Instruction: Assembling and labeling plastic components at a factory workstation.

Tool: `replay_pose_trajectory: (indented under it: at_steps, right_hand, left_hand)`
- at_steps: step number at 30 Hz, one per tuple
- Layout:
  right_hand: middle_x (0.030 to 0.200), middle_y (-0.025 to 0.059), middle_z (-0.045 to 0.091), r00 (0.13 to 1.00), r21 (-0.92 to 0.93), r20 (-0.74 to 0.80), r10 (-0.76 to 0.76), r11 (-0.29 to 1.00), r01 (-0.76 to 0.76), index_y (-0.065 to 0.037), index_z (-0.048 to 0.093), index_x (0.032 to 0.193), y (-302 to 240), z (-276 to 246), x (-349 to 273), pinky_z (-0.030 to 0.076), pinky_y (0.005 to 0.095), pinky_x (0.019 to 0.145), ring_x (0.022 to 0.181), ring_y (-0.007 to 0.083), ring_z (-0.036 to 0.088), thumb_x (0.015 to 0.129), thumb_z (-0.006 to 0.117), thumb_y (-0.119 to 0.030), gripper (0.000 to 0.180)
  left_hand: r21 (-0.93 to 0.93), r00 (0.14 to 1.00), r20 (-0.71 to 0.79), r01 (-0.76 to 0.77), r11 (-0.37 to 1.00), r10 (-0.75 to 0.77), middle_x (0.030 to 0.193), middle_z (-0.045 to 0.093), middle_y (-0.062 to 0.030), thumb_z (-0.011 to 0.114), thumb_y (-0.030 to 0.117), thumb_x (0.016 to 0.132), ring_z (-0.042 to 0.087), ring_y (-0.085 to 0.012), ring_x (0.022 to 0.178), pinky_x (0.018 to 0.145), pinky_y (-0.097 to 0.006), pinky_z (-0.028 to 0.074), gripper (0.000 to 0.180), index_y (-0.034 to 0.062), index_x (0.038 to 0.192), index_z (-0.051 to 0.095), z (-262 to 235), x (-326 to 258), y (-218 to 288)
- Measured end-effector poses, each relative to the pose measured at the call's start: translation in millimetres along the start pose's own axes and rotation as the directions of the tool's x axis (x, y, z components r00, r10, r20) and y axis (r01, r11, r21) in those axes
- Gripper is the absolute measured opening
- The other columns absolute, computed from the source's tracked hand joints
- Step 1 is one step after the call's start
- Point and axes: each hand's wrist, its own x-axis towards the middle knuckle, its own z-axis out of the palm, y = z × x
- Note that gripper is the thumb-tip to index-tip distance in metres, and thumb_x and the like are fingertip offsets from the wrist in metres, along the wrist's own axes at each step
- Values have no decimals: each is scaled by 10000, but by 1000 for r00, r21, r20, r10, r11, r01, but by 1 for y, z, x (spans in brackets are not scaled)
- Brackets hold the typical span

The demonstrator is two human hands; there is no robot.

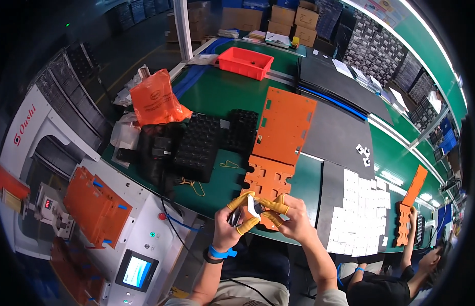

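Above the near end of an orange fixture plate (268, 178), both my hands meet around a small white piece with a dark part (251, 208). My left hand (227, 230) pinches it from the left, and a dark, shiny item (236, 217) shows inside that palm, its kind unclear. Yellow finger cots cover fingertips on both hands, and my left wrist has a blue strap. From the right, the fingers of my right hand (294, 217) close on the piece's dark part. The fixture has cut-out slots; its flat orange panel (286, 125) lies beyond it.
Left stands a white machine (140, 214) with a screen and an orange fixture (97, 206). Black trays (196, 145), an orange bag (158, 99) and a red bin (245, 62) sit on the green bench. Rows of white pieces (357, 214) lie right, near a co-worker (395, 280).
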Motion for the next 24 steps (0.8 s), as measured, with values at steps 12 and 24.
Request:
replay_pose_trajectory:
  at_steps: [12, 24]
  right_hand:
    - [662, 64, 504, 998, -193, 24, -62, 979, 66, -4, 717, 997, 23, -3, -17, 391, 356, 484, 570, 242, 512, 680, 793, 10, 326]
    - [689, 71, 466, 884, -187, -446, 141, 951, -246, -5, 670, 974, 76, 10, -27, 351, 329, 540, 602, 192, 439, 779, 743, -22, 209]
  left_hand:
    - [-357, 981, 15, 185, 916, -193, 1070, 672, -38, 701, 121, 891, 642, -105, 865, 768, -258, 531, 380, -9, 1239, 623, 22, 7, -17]
    - [-614, 910, 169, 397, 682, -378, 896, 619, -3, 488, 218, 1028, 385, -39, 594, 549, -210, 334, 371, 42, 1348, 555, 51, 0, -34]
